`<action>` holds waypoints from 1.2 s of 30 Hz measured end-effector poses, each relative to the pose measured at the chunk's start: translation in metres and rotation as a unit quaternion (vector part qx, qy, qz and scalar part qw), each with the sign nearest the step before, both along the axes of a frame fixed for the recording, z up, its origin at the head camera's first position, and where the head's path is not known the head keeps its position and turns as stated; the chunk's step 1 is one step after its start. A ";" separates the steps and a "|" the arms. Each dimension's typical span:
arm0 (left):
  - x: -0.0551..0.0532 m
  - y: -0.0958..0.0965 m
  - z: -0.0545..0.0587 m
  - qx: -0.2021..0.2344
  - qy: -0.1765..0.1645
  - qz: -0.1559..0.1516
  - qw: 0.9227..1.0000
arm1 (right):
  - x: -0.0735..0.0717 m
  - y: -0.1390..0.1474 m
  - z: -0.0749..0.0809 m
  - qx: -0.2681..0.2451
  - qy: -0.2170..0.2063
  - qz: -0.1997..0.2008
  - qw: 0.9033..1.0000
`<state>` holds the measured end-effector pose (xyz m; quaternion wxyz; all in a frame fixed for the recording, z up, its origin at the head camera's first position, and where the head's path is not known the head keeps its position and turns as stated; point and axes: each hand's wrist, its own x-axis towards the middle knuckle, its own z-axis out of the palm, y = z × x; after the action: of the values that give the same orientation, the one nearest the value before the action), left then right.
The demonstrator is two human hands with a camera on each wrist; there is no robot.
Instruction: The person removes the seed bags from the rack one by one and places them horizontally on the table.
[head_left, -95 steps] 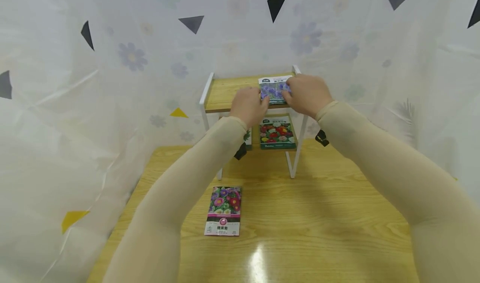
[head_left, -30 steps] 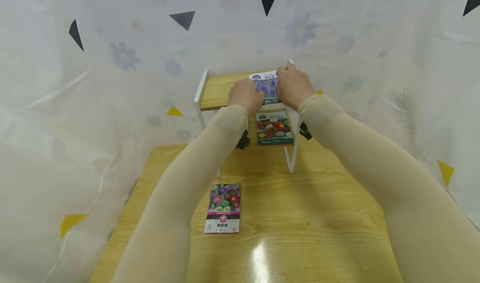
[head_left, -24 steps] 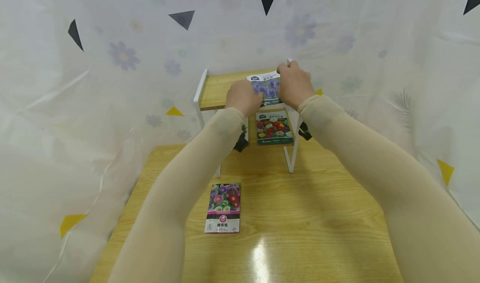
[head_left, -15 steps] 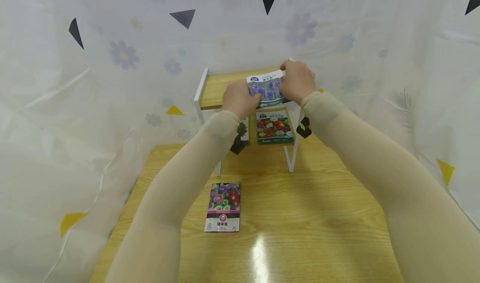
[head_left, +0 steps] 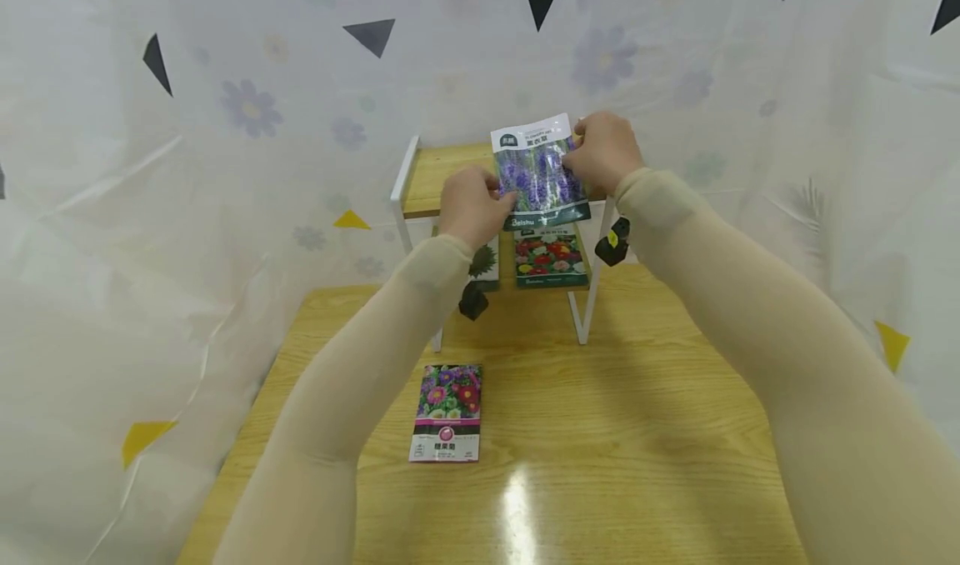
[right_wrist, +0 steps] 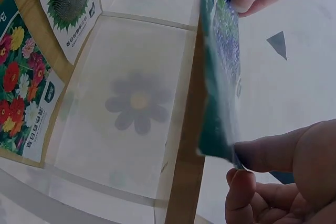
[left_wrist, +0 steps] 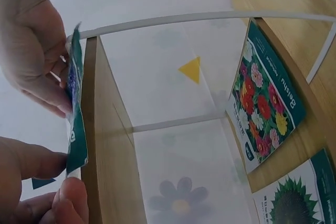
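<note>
Both hands hold a lavender seed packet in front of the upper shelf of a small two-tier rack, its flowered face toward the head camera. My left hand pinches its left edge, and my right hand pinches its right edge, thumbs on the front. The left wrist view catches the packet edge-on beside the shelf board. In the right wrist view, finger and thumb of my right hand grip one edge. Part of the upper shelf is hidden behind the packet.
On the lower shelf lie a packet with red and mixed flowers and a sunflower packet, partly covered by my left hand in the head view. A pink-banded flower packet lies on the wooden table. A white patterned curtain hangs behind.
The lavender packet lay on the upper shelf, with both hands at its edges. It has been lifted off and tilted up toward the head camera. The packet on the table stays put.
</note>
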<state>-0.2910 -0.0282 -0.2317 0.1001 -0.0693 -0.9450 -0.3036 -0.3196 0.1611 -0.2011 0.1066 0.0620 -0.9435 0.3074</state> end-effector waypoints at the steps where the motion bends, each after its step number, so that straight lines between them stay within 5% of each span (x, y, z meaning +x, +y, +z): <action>1: 0.000 0.000 -0.001 0.011 0.001 0.002 1.000 | 0.000 0.000 0.000 0.002 0.002 0.002 1.000; 11: 0.005 -0.007 -0.011 0.100 0.025 0.003 0.995 | 0.003 0.001 0.003 0.005 -0.034 0.019 0.999; 36: 0.027 -0.013 -0.032 0.213 0.086 -0.019 0.973 | 0.006 0.006 -0.004 -0.013 -0.007 0.046 0.999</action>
<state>-0.2636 -0.0415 -0.2641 0.1878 -0.0905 -0.8446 -0.4931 -0.3140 0.1673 -0.2051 0.0866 0.1017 -0.9363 0.3248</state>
